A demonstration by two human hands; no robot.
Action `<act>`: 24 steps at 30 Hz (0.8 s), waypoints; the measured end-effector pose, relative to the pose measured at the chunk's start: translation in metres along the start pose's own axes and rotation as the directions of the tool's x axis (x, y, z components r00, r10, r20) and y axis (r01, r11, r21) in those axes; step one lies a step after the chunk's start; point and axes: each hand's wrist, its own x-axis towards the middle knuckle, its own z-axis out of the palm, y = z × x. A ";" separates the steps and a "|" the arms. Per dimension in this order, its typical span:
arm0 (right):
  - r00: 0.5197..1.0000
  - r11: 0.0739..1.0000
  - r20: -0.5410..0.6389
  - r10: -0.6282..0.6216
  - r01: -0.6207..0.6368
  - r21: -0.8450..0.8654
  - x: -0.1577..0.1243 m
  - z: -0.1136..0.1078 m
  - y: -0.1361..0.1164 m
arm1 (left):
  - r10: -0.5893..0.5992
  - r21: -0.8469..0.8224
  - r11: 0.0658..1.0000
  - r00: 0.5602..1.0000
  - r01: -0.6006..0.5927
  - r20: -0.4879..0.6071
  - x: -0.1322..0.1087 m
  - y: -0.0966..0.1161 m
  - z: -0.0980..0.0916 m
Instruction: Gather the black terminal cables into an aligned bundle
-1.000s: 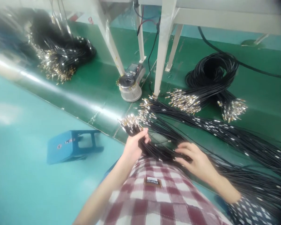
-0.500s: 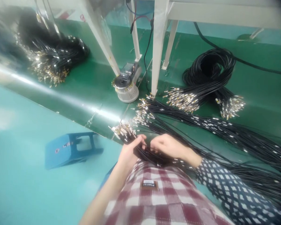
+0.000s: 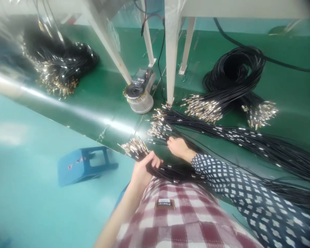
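Note:
A bundle of thin black cables (image 3: 167, 171) with metal-tipped ends (image 3: 134, 147) lies across my lap at the green table's edge. My left hand (image 3: 144, 168) is wrapped round this bundle just behind the tips. Farther right, my right hand (image 3: 179, 147) is over the table with its fingers closed together at a few loose black cables (image 3: 160, 143). Its fingertips partly hide what they pinch. Just beyond it is a larger spread of black cables (image 3: 206, 125), whose metal ends (image 3: 157, 124) point left.
A coiled cable bundle (image 3: 235, 75) lies at the back right and another cable heap (image 3: 59, 62) at the left. A round grey-white device (image 3: 141, 93) stands by white frame legs (image 3: 172, 62). On the floor is a blue stool (image 3: 85, 165).
My right hand has moved away from the held bundle, up and forward to the loose cables on the table. My left hand keeps its hold on the bundle.

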 end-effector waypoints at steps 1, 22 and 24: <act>1.000 1.000 -0.009 0.000 0.000 0.013 -0.001 -0.001 0.000 | -0.009 -0.010 1.000 1.000 0.009 -0.009 0.002 0.000 0.001; 0.998 0.369 -0.051 -0.035 0.060 0.927 -0.133 -0.087 -0.019 | 0.021 0.072 0.997 1.000 -0.023 0.020 -0.016 0.010 0.042; 0.998 0.392 0.000 -0.058 0.023 0.920 -0.140 -0.084 -0.016 | 0.022 0.067 0.998 1.000 -0.020 -0.022 -0.016 0.010 0.047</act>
